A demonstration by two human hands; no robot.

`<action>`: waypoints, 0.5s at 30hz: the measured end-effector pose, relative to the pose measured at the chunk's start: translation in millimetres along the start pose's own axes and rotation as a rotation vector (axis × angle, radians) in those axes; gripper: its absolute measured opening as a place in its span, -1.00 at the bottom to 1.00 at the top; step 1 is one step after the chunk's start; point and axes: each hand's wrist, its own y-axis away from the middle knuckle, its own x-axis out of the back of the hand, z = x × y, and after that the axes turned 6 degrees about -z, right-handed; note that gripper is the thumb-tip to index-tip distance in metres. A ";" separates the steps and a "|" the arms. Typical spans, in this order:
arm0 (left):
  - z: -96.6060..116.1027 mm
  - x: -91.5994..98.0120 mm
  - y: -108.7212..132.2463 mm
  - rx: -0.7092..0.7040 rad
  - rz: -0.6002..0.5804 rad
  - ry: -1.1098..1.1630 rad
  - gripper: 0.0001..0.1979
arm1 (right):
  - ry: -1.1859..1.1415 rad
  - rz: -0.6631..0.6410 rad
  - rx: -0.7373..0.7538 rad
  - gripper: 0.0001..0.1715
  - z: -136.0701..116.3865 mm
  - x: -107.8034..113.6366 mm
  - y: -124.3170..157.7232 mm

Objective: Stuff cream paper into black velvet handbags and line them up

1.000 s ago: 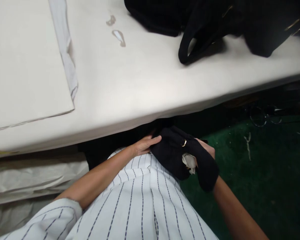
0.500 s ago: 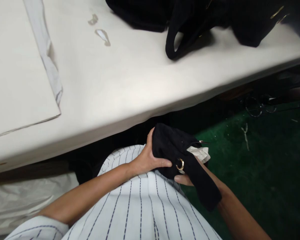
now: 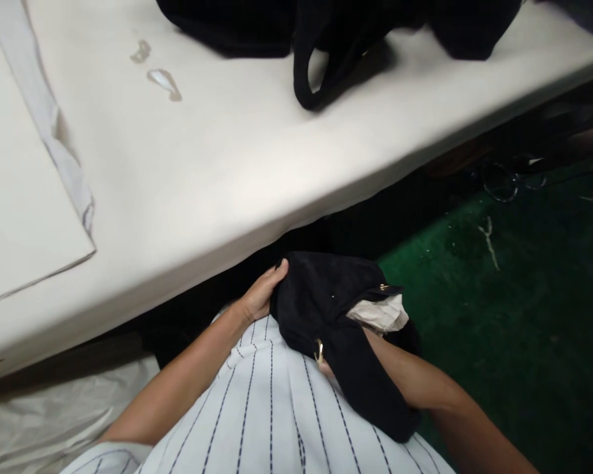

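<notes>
A small black fabric bag [image 3: 316, 289] with a strap [image 3: 370, 382], a gold ring [image 3: 319, 351] and crumpled off-white paper [image 3: 383, 313] at its opening is held against my striped shirt. My left hand [image 3: 264, 289] grips its left end, thumb on top and fingers behind, out of sight. The strap crosses over my right hand [image 3: 326, 370]; only a bit of a finger or thumb shows beside the ring, with the forearm coming out under the paper. That hand supports the bag from its right side; its other fingers are hidden.
A white-covered table [image 3: 202, 178] runs across in front of me. On it lie more black bags [image 3: 346, 39], a white sheet [image 3: 24, 197] and small scraps [image 3: 164, 82]. Green floor [image 3: 474, 316] with litter shows at right. Pale crumpled material [image 3: 69, 401] sits below the table at left.
My left hand has shifted left along the bag to its end, and the bag looks more spread out. My right hand has gone further under the strap. The view has turned slightly.
</notes>
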 end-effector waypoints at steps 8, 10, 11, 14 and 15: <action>-0.7 0.2 1.7 0.019 0.103 -0.039 -0.56 | 0.473 0.483 -0.347 -0.66 -6.9 22.9 44.1; 0.1 -1.7 0.8 0.025 0.119 -0.039 -0.57 | 0.653 0.492 -0.365 -0.62 0.8 16.0 42.0; 0.5 -2.9 0.3 0.025 0.123 -0.040 -0.58 | 0.696 0.461 -0.353 -0.63 4.9 11.9 38.9; 2.0 -6.7 -0.5 0.034 0.126 -0.034 -0.56 | 0.742 0.453 -0.242 -0.74 12.9 1.7 26.9; 2.6 -7.9 -0.5 0.034 0.125 -0.025 -0.55 | 0.741 0.472 -0.169 -0.76 13.0 -0.1 23.4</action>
